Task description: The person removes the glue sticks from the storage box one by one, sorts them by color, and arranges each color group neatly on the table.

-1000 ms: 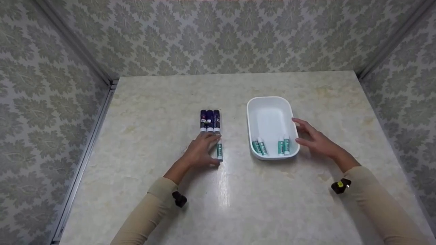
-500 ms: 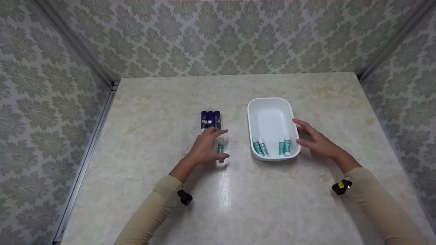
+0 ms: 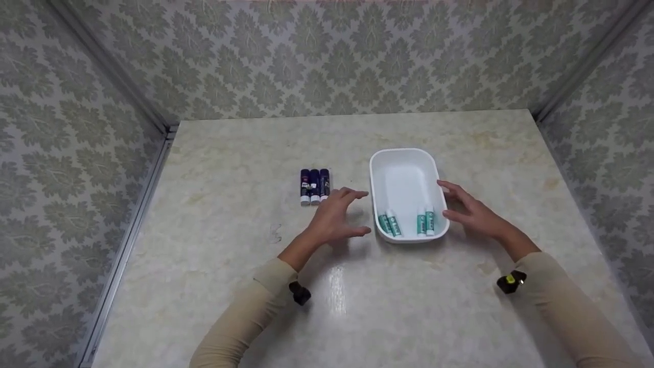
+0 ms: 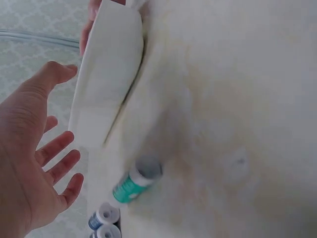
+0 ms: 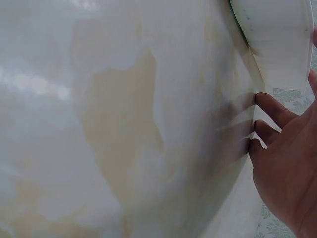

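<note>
Marbled tabletop (image 3: 230, 153), and the left hand (image 3: 332, 219) has swung from the green glue stick (image 4: 130, 188) to the white tub (image 3: 406, 179), opposite the right hand (image 3: 475, 212): fingers spread on both, tub seemingly framed for handling.

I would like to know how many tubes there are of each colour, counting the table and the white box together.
Green tubes: 5 (4 in the white box; the fifth tube, on the table, appears in the left wrist view)
Dark tubes: 3
Total: 8
</note>
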Motion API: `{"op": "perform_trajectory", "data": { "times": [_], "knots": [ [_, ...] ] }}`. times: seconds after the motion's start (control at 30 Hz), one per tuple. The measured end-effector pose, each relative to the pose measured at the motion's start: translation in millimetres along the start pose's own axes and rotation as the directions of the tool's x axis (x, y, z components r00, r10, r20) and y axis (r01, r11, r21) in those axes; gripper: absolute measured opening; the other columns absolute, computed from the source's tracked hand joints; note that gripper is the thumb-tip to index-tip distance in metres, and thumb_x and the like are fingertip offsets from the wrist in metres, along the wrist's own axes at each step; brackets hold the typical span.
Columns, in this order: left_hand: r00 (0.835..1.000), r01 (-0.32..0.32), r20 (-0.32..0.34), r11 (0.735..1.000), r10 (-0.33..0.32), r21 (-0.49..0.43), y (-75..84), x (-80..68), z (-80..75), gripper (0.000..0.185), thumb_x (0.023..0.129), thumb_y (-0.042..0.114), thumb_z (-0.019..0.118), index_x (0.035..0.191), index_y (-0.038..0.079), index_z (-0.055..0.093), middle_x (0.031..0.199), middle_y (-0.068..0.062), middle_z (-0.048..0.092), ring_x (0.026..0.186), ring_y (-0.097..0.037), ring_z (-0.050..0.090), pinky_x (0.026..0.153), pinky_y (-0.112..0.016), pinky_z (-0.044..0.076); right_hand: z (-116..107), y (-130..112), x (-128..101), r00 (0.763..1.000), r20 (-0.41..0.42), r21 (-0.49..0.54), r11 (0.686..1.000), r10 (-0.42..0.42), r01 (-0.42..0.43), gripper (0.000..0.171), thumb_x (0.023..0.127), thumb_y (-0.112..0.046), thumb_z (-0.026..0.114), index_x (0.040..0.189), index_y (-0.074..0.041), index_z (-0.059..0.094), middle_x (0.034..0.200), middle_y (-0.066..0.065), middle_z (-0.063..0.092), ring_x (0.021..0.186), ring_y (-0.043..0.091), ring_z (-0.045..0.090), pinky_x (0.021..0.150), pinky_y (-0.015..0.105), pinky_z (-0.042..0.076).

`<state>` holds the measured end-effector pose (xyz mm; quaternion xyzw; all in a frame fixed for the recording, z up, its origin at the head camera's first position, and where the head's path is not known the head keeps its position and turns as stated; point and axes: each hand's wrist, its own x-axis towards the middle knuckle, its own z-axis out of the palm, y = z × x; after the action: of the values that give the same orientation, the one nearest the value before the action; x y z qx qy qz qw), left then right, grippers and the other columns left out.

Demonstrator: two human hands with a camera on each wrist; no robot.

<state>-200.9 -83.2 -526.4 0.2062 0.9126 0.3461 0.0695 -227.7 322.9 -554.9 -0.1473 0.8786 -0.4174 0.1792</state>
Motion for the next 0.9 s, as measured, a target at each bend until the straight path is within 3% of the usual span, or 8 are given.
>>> {"op": "perform_trajectory", "data": {
  "times": [0.13, 0.4, 0.9],
  "knots": [
    [0.999, -0.032, 0.008, 0.999, 0.032, 0.011, 10.9, 8.2, 1.5, 0.084, 0.086, 0.038, 0.098, 0.16, 0.023, 0.063, 0.155, -0.009, 0.066, 0.14, -0.033, 0.061, 0.113, -0.057, 0.056, -1, 1, 1, 1.0, 0.0, 0.018, 1.0, -0.016, 0.016, 0.08, 0.115, -0.036, 0.067, 0.18, -0.036, 0.02, 0.179, 0.025, 0.04, 0.169, 0.05, 0.036, 0.137, 0.081, 0.016],
    [0.997, -0.009, 0.079, 1.0, 0.008, 0.009, 37.9, 26.6, 4.9, 0.08, 0.089, 0.035, 0.098, 0.16, 0.025, 0.062, 0.16, -0.006, 0.063, 0.146, -0.029, 0.058, 0.12, -0.055, 0.052, -1, 0, 3, 1.0, 0.001, -0.002, 1.0, 0.005, -0.005, 0.081, 0.115, -0.039, 0.066, 0.18, -0.036, 0.019, 0.179, 0.026, 0.04, 0.169, 0.051, 0.035, 0.135, 0.083, 0.015],
    [0.979, -0.041, 0.193, 0.994, 0.06, -0.1, 81.0, 54.0, 19.1, 0.077, 0.091, 0.023, 0.097, 0.159, 0.021, 0.063, 0.158, -0.012, 0.063, 0.145, -0.032, 0.062, 0.12, -0.044, 0.057, -2, -2, 3, 1.0, -0.004, -0.001, 1.0, -0.003, 0.003, 0.081, 0.114, -0.037, 0.067, 0.18, -0.034, 0.02, 0.179, 0.026, 0.041, 0.168, 0.051, 0.037, 0.134, 0.085, 0.016]
  ]
}}
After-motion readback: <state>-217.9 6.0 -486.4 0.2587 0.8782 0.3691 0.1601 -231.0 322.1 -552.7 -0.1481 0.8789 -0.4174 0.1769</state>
